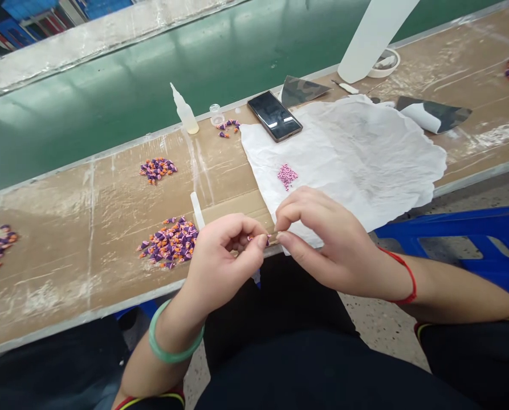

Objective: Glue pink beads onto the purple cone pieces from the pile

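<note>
My left hand [222, 265], with a green bangle at the wrist, pinches a small purple, pink and orange piece [268, 239] between thumb and fingers; most of it is hidden. Close on its right, my right hand [331, 242] has thumb and forefinger nearly together at the piece's end. Whatever is between those two fingertips is too small to make out. Beside my left hand lies a large pile of similar purple and orange pieces [171, 244]. Beyond my right hand, a little heap of tiny pink bits [287, 176] rests on a white sheet [343, 154].
A smaller pile [157, 169] lies farther back, near a dropper bottle [186, 111]. A phone [275, 115] sits on the sheet's edge. Tape roll [386, 64], dark triangular scraps [303, 91] and a white stick [197, 209] are on the bench [57, 228]. A blue stool [459, 233] stands at right.
</note>
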Tool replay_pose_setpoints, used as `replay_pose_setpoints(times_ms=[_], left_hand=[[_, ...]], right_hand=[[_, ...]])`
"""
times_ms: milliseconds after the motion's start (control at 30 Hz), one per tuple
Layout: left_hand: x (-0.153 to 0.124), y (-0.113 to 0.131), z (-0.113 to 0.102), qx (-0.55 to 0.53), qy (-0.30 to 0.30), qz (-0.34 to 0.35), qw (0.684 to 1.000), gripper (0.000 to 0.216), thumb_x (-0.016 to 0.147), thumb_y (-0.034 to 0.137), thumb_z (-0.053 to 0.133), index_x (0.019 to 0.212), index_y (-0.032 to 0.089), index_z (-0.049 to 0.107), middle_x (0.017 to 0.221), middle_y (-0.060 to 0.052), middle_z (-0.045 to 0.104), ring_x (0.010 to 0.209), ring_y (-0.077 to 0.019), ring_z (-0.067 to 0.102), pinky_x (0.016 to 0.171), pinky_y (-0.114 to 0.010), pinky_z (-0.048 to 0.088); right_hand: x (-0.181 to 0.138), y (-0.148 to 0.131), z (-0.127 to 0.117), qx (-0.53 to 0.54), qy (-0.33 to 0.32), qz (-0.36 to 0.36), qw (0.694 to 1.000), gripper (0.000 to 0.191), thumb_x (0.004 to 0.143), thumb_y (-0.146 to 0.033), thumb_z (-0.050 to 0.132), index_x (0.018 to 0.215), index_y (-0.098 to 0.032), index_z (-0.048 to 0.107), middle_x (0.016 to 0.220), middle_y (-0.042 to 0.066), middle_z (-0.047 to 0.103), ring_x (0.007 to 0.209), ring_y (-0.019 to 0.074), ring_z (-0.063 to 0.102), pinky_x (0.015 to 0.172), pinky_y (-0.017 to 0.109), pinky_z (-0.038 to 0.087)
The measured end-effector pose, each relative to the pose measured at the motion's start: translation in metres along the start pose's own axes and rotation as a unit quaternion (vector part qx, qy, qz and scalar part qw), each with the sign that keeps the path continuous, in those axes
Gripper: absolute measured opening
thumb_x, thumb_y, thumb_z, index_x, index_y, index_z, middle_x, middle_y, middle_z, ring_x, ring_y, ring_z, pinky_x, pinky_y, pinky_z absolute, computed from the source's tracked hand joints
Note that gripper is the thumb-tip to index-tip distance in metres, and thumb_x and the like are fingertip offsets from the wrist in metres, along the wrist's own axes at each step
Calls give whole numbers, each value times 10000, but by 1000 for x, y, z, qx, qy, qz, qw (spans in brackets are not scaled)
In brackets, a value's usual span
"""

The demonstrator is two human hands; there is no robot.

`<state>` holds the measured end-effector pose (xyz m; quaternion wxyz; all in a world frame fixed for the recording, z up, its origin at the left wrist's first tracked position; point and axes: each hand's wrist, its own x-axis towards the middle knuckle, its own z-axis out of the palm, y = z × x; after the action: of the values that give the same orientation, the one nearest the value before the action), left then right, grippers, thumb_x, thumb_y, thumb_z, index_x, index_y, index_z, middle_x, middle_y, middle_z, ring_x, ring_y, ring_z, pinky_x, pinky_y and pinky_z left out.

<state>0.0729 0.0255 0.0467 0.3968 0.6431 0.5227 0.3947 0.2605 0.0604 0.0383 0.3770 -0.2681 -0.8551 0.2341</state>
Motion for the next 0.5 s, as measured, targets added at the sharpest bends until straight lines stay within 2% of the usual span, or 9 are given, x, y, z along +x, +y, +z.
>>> replay_pose_setpoints(times_ms=[133, 333, 500], left_hand=[[-2, 0, -1, -6, 8, 11, 1000, 116, 814, 173, 615, 699, 189, 628, 631, 2, 632, 549, -112, 538, 504, -229, 438], [-4, 0, -1, 34, 9, 45, 998, 150, 813, 137, 596, 672, 185, 615, 608, 22, 606, 530, -92, 515, 504, -212, 413], [-6, -3, -5, 31, -8, 23, 999, 134, 815, 152, 593, 689, 182, 628, 624, 4, 638, 548, -108, 545, 514, -229, 427]], right_hand=[[2, -4, 0, 63, -13, 70, 995, 136, 872, -108, 546, 826, -228, 502, 737, -7, 589, 689, 149, 553, 636, 294, 457], [2, -5, 8, 66, 3, 79, 995, 158, 814, -76, 567, 759, -213, 511, 690, -23, 570, 648, 121, 531, 605, 255, 435], [3, -6, 11, 66, -10, 73, 995, 161, 806, -72, 546, 746, -214, 498, 678, -25, 548, 629, 117, 526, 591, 245, 434]])
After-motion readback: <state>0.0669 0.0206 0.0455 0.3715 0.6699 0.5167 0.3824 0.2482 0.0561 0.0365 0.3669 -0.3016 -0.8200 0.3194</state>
